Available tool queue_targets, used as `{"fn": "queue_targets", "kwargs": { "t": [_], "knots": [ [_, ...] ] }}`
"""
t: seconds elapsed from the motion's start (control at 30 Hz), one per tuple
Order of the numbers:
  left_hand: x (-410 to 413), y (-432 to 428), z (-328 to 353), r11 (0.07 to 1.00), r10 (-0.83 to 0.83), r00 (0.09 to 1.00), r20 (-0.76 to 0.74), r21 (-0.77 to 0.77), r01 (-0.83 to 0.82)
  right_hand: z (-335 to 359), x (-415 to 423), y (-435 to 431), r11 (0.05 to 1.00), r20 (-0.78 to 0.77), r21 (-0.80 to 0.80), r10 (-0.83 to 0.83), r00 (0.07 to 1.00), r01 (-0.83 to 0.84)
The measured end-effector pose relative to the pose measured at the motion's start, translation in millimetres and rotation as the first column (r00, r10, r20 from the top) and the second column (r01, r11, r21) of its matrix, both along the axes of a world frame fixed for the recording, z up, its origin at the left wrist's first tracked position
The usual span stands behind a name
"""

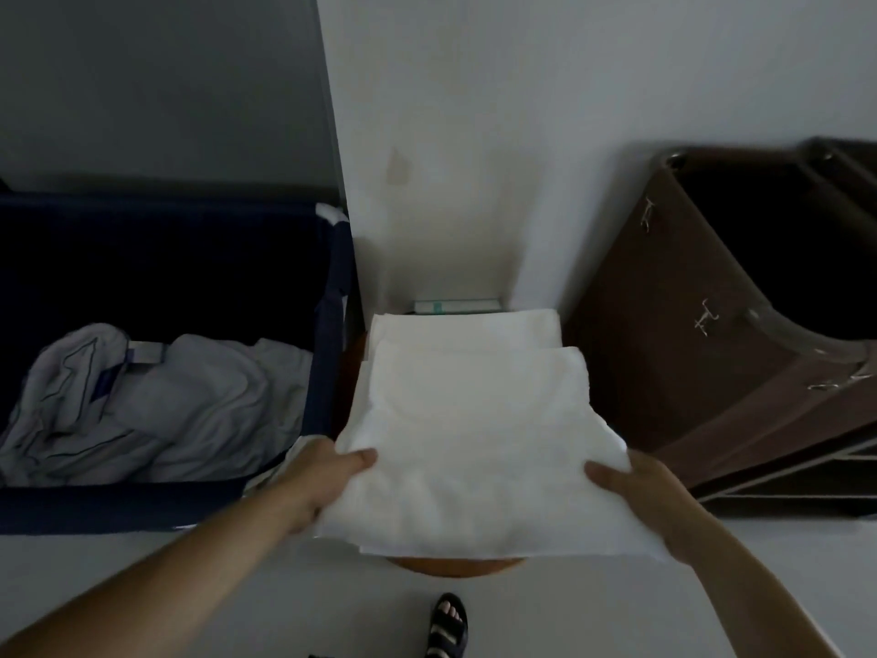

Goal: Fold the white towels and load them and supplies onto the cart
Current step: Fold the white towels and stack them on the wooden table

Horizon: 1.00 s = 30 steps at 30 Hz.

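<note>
Stool (pixel 455 568); towel (pixel 474 448) between left hand (pixel 322 477), right hand (pixel 640 496)

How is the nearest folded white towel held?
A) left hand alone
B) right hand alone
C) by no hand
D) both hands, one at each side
D: the left hand and the right hand each have a grip on one side of the folded white towel, thumbs on top.

White towel (pixel 474 448): soft matt cloth. Stool (pixel 455 566): smooth wood. Cart (pixel 712 334): brown wood-look, metal hooks.
</note>
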<state>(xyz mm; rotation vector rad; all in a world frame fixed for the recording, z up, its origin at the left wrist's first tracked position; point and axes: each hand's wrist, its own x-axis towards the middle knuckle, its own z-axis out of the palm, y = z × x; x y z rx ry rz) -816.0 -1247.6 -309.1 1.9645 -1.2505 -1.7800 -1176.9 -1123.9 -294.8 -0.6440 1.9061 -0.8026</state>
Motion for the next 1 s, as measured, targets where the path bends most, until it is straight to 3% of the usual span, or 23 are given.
{"fn": "queue_targets", "kwargs": {
  "t": [0.13, 0.3, 0.43, 0.6, 0.73, 0.83, 0.93, 1.0],
  "knots": [
    [-19, -67, 66, 0.998, -0.060, 0.998, 0.016, -0.026, 0.061, 57, -15, -60, 0.993, 0.023, -0.114, -0.003, 1.000, 0.005],
    [-45, -146, 158, 0.978, 0.077, 0.975, -0.209, -0.176, -0.115, 138, -33, -148, 0.946, -0.108, -0.323, -0.050, 0.993, 0.012],
    [-47, -182, 220, 0.912, 0.061, 0.916, -0.397, -0.351, -0.213, 195, -42, -192, 0.839, -0.033, -0.540, -0.094, 0.995, 0.062],
    [-43, -175, 208, 0.771, 0.102, 0.906, -0.411, -0.542, -0.333, 185, -43, -196, 0.771, -0.039, -0.635, -0.095, 0.995, 0.049],
    [-32, -128, 92, 0.840, 0.130, 0.957, -0.259, -0.485, -0.245, 86, -37, -155, 0.883, -0.065, -0.459, -0.146, 0.987, 0.100],
    [-21, -78, -14, 0.942, 0.118, 0.992, -0.047, -0.312, -0.127, -5, -21, -101, 0.976, -0.118, -0.183, -0.140, 0.983, 0.117],
    [-15, -43, -84, 0.992, 0.007, 0.995, 0.098, -0.129, 0.006, -68, -4, -61, 0.994, -0.185, 0.078, -0.060, 0.981, 0.075],
    [-17, -39, -102, 0.994, 0.011, 0.986, 0.168, -0.110, 0.008, -81, -2, -55, 0.989, -0.251, 0.119, -0.052, 0.967, 0.084]
  ]
}}
